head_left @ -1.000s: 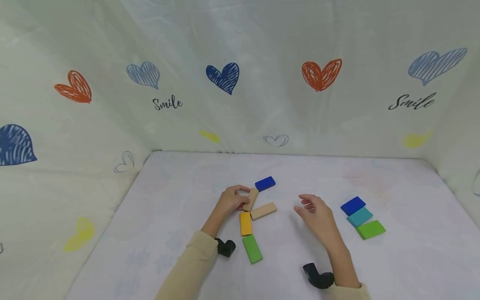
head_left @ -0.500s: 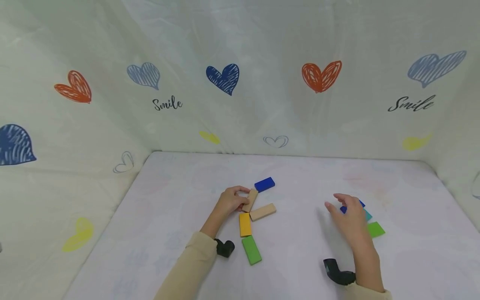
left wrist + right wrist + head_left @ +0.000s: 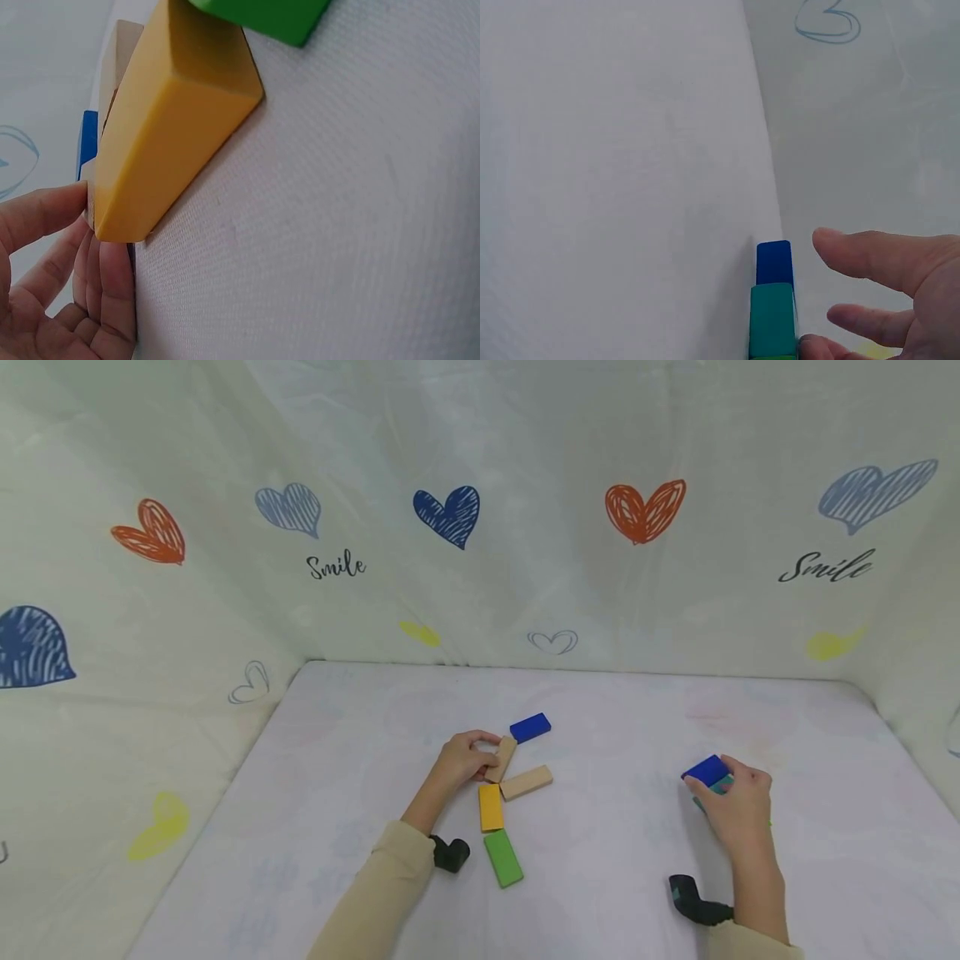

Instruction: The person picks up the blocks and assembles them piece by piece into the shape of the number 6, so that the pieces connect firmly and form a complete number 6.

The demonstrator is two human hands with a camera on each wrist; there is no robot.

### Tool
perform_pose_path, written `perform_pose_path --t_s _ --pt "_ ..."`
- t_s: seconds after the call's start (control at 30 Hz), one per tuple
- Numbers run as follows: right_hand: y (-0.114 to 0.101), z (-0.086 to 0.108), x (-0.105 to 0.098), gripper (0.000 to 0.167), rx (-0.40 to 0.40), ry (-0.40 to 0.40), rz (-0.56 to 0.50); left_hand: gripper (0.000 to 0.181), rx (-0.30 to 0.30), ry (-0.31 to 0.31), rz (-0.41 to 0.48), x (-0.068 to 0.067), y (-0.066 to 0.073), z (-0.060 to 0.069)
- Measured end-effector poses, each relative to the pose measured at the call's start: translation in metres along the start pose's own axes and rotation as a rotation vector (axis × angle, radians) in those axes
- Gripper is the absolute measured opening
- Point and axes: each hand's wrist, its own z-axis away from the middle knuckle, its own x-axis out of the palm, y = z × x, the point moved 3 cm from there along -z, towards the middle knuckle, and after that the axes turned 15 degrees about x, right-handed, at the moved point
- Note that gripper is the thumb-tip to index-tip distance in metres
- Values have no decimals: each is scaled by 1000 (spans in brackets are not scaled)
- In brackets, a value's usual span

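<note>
My left hand [image 3: 459, 760] pinches a plain wooden block [image 3: 507, 753] lying on the table, thumb and fingers at its sides. Touching or close to it are a second plain block [image 3: 527, 782], a yellow block [image 3: 491, 807] and a blue block [image 3: 530, 727]. A green block [image 3: 503, 859] lies below the yellow one. Over on the right, my right hand [image 3: 742, 802] reaches around a dark blue block [image 3: 706, 770], thumb and fingers spread; the right wrist view shows a gap between thumb and block. Beneath the hand lies a teal block [image 3: 772, 321]; a green one there is almost wholly hidden.
The white-covered table [image 3: 615, 718] ends at a pale curtain [image 3: 525, 585] printed with hearts and words. Black curved camera mounts [image 3: 697, 902] stick out from both wrists. Bare tabletop lies between the two groups of blocks.
My right hand has moved right, from beside the left-hand group to the dark blue block at the right. My left hand has stayed on the plain wooden block.
</note>
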Motion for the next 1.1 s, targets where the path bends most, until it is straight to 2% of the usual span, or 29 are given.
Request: perform_pose_path --t_s 0.1,0.27,0.53,1.1 --pt "2 -1 1 75 32 -5 -14 31 1 -3 -1 0 1 1" --pt "3 -4 3 78 39 -6 1 31 -5 -6 -3 0 2 1" --pt "3 -7 5 76 8 2 50 31 -10 2 6 0 2 1" --pt "3 -5 4 74 -13 41 43 31 -4 -4 12 0 2 2"
